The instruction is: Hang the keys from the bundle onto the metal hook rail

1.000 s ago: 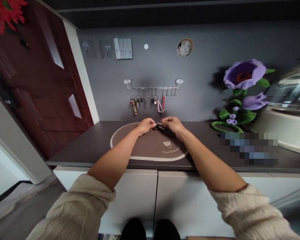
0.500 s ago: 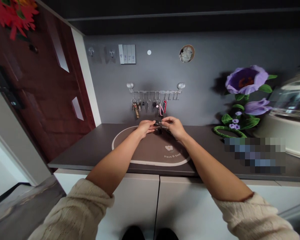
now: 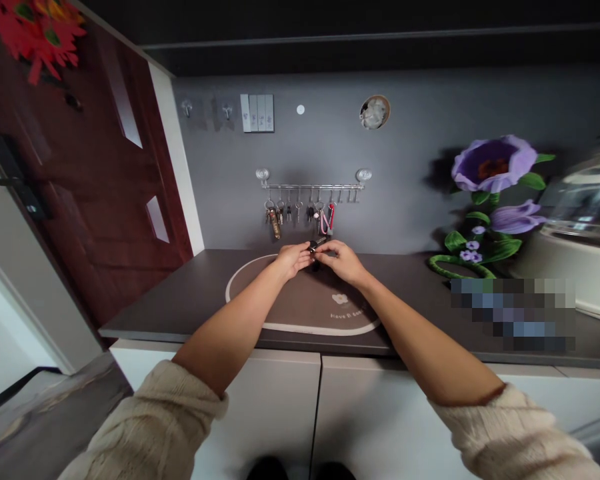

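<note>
My left hand [image 3: 294, 259] pinches the dark head of some keys [image 3: 313, 246] between thumb and fingers. My right hand [image 3: 344, 261] meets it from the other side, its fingertips closed on the same small bunch. One metal blade points up and to the right past my right fingers. A dark piece hangs below the fingertips, too small to make out. Both hands are above the brown mat [image 3: 280, 310] with a pale border, just in front of the hook rail [image 3: 310, 187]. Several other keys and key rings [image 3: 273, 220] hang from that rail.
On the right of the counter [image 3: 165, 293] stand purple artificial flowers [image 3: 493, 167], a blurred-out patch and a white appliance [image 3: 590, 260] with a clear top. A dark red door [image 3: 95, 180] is at the left. A dark shelf [image 3: 380, 40] overhangs the wall; white cabinet doors [image 3: 275, 393] are below.
My right hand has shifted slightly left and down, closer to my left fingers. A key blade now shows pointing up and right. The view has tilted up slightly.
</note>
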Action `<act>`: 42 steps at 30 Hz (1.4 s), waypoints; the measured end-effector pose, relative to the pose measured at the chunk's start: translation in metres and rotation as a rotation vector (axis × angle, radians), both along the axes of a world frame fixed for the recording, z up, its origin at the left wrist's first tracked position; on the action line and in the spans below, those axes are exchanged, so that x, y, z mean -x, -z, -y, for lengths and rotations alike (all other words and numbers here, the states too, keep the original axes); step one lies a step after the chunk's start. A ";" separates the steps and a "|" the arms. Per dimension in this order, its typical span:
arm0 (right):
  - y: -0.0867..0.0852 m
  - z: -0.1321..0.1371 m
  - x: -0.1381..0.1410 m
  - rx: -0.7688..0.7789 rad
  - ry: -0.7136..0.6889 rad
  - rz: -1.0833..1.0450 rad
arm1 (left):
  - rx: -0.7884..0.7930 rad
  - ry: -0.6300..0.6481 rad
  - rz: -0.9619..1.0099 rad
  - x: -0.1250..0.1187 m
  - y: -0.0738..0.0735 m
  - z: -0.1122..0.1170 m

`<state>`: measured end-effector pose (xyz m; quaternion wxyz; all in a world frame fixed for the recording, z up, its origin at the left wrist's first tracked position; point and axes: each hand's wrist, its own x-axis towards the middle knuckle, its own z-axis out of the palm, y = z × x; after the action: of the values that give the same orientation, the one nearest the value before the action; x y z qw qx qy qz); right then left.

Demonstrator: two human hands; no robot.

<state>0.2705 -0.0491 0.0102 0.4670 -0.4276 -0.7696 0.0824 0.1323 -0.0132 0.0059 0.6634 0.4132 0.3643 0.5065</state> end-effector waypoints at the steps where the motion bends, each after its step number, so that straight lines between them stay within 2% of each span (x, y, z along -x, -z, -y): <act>1: 0.000 0.000 0.000 0.000 0.008 0.001 | 0.003 0.003 0.006 0.000 0.000 0.000; 7: 0.002 -0.004 -0.004 -0.008 0.025 -0.097 | -0.008 0.061 0.078 -0.001 -0.001 0.002; 12: 0.004 -0.009 -0.007 0.048 0.017 -0.180 | -0.092 0.027 0.091 0.000 -0.005 0.007; 17: 0.001 -0.008 -0.007 0.066 -0.016 -0.263 | -0.173 0.045 -0.040 0.000 -0.005 0.010; 24: -0.003 -0.005 -0.007 0.084 -0.008 -0.348 | -0.316 0.008 -0.064 -0.003 -0.005 0.010; 27: -0.004 -0.005 -0.008 0.081 -0.022 -0.371 | -0.400 -0.014 -0.151 -0.003 -0.005 0.010; 32: -0.011 0.002 -0.008 0.097 -0.086 -0.411 | -0.668 -0.097 -0.410 -0.002 -0.005 0.010; 35: -0.015 0.007 -0.006 0.113 -0.117 -0.418 | -0.815 -0.023 -0.443 -0.001 -0.005 0.011; 38: -0.017 0.009 -0.006 0.125 -0.121 -0.430 | -0.827 0.099 -0.441 -0.002 -0.005 0.012; 42: -0.014 0.004 -0.010 0.137 -0.088 -0.440 | -0.837 -0.003 -0.493 -0.002 -0.005 0.012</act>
<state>0.2801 -0.0531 0.0240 0.5895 -0.3962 -0.6595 0.2461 0.1348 -0.0251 0.0107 0.3336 0.7515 0.2763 0.4976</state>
